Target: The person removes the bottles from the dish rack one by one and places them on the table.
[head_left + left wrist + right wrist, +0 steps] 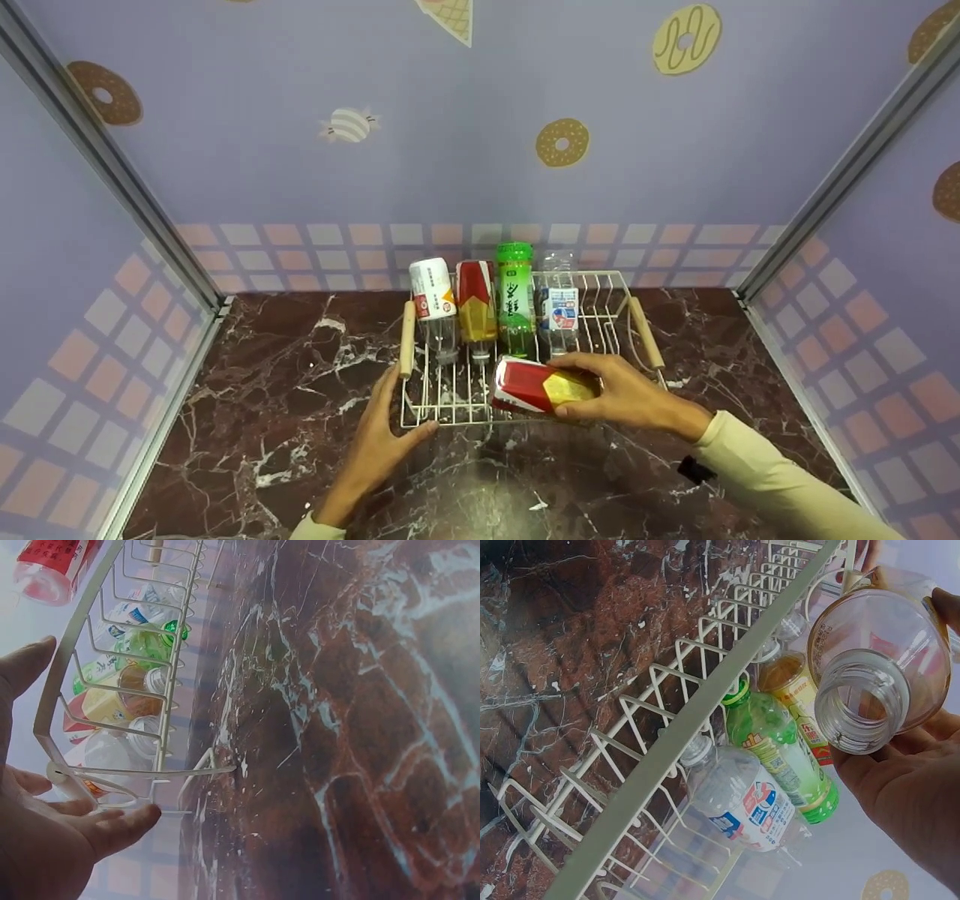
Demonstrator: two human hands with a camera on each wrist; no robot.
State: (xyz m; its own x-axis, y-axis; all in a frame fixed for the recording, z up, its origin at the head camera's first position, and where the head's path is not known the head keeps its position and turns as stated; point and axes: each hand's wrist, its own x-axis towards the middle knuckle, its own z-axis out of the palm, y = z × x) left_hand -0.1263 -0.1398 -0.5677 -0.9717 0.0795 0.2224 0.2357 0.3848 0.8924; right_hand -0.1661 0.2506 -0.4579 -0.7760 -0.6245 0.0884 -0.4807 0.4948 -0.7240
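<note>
Right hand point(619, 390) pinches the red-and-yellow-labelled bottle point(544, 386) between thumb and fingers, roughly sideways over the front part of the white wire rack point(682, 731); left hand point(379, 450) holds nothing, fingers spread beside the wooden handle point(407, 339), contact uncertain. Step in hand, as I judge it: positioning this bottle at the rack, where four bottles point(514, 296) already lie side by side; the next move calls for turning it parallel to them. Surface: dark red, white-veined marbled countertop point(285, 435), before a lavender wall point(450, 180) with doughnut prints and pink-and-white checks.
</note>
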